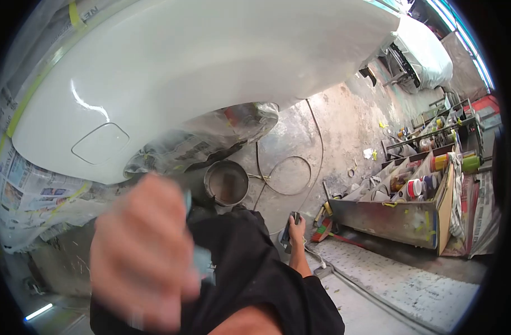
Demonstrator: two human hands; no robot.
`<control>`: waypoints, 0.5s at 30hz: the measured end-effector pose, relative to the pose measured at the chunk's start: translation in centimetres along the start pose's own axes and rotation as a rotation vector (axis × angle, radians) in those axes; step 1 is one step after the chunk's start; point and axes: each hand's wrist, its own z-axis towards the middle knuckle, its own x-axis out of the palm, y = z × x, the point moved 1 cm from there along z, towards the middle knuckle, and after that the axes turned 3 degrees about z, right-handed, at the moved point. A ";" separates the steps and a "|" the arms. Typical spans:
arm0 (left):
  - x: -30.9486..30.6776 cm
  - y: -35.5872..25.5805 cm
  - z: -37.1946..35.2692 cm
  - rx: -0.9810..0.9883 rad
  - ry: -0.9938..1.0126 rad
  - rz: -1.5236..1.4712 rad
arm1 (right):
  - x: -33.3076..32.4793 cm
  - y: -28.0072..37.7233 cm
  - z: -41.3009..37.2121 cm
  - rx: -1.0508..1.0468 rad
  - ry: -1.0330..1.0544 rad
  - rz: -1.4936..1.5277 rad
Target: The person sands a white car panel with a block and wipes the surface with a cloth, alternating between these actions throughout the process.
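Close to the camera, my left hand (pixel 143 251) is raised and smeared by motion. Its fingers look curled around something light blue (pixel 202 263), which pokes out on the right side; its kind is too blurred to make out. Lower down and to the right, my right hand (pixel 297 230) grips a dark hand tool (pixel 292 221) with a greyish lower part, held low beside my leg. The pale, glossy car body panel (pixel 210 50) fills the upper view. It has a fuel flap (pixel 101 143) and a wheel arch covered in newspaper (pixel 210 131).
A round, dark open bin (pixel 227 183) stands under the wheel arch. A hose (pixel 289 192) lies looped on the concrete floor. To the right is a wooden box (pixel 384 218) of tapes and cans, with a brush (pixel 322 229) beside it. Another covered car part (pixel 428 53) stands behind.
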 end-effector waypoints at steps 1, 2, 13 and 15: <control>-0.3 1.6 -1.8 -0.170 -0.020 0.118 | 0.8 0.6 1.3 0.000 0.039 0.069; -0.5 3.2 -3.6 -0.342 -0.021 0.231 | 1.9 1.6 2.9 -0.005 0.078 0.141; 0.3 6.1 -30.0 -1.421 0.021 0.342 | 8.6 28.5 -11.9 -0.334 0.734 0.569; -0.5 3.7 -30.9 -1.372 -0.061 0.404 | 9.1 29.6 -16.4 -0.403 0.805 0.516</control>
